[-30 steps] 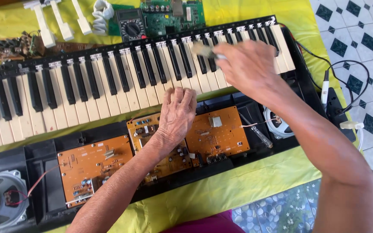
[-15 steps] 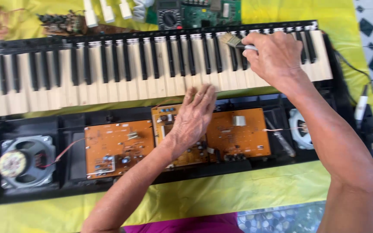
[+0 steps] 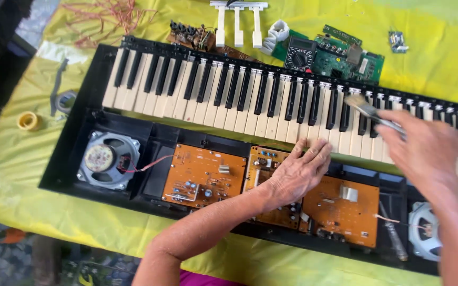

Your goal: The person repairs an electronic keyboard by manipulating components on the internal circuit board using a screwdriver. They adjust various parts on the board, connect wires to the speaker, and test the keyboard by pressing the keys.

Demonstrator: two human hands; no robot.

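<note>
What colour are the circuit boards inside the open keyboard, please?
Orange circuit boards, seen best in the head view.

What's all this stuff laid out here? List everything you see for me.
keyboard: one, black case opened, white and black keys, across the cloth
circuit boards: three, orange, inside the case below the keys
speakers: two, grey, one at each end of the case
yellow cloth: one, under everything
green board: one, behind the keys, with a dark dial meter beside it
loose white keys: one set of three, top centre
tape roll: one, yellow, far left
wire tangle: one, reddish, top left
brush: one, pale bristles, over the right-hand keys
left hand: flat on the middle board and key edge
right hand: gripping the brush
</note>
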